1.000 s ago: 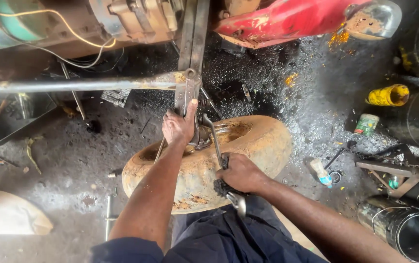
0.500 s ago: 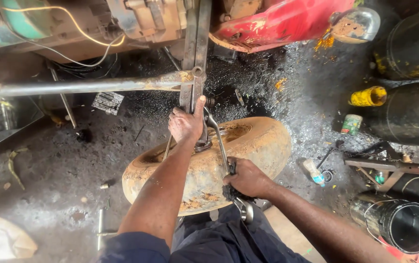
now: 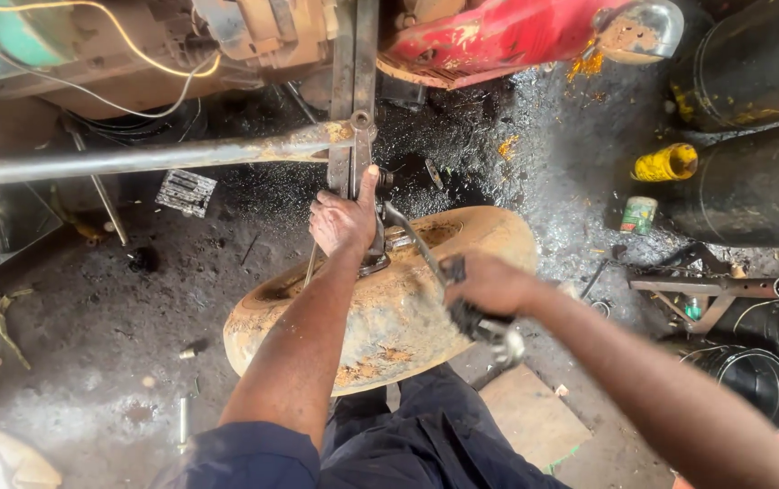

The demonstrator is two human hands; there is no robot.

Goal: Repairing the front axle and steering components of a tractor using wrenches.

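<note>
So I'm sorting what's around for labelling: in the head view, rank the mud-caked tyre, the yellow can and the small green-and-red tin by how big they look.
Largest to smallest:
1. mud-caked tyre, by far, though it is also nearest the camera.
2. yellow can, lying on its side.
3. small green-and-red tin, only slightly smaller than the can.

Oil-blackened concrete floor (image 3: 90, 308) glistens wet toward one o'clock; black drums (image 3: 751, 190) line three o'clock, red machine body (image 3: 489, 41) at twelve.

Head camera, looking steeply down (close) at wheel (image 3: 389, 299)
</note>
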